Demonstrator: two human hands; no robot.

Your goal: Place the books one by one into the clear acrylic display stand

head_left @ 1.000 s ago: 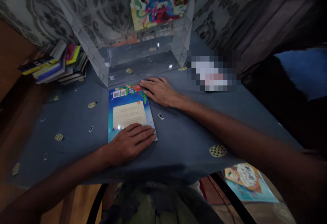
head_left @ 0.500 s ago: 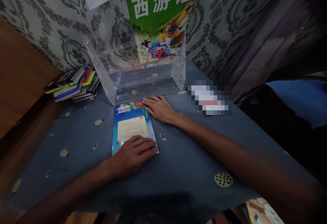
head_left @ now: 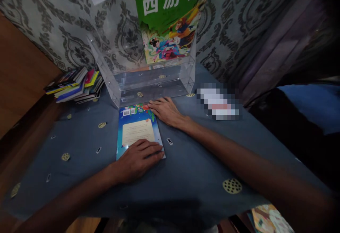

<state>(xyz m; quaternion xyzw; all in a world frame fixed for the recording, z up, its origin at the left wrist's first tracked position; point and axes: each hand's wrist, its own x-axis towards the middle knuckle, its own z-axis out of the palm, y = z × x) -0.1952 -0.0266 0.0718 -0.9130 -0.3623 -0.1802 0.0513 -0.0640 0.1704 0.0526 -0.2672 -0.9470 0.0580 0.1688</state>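
Observation:
A thin blue picture book (head_left: 136,128) lies back cover up on the grey-blue tablecloth (head_left: 79,144), just in front of a clear acrylic stand (head_left: 148,84). My left hand (head_left: 139,158) rests flat on the book's near edge, fingers spread toward the right. My right hand (head_left: 166,111) lies flat at the book's far right corner, fingertips touching it. Neither hand grips anything. A green-covered picture book (head_left: 170,17) stands upright in the back of the acrylic stand.
A stack of books (head_left: 75,86) lies at the back left of the table by the patterned wall. A blurred-out item (head_left: 217,102) lies to the right of the stand. Another book (head_left: 271,220) shows below the table's near right edge.
The camera has tilted up, so the upright green book and wall now show more fully. Both hands stay flat on the blue book in the same places.

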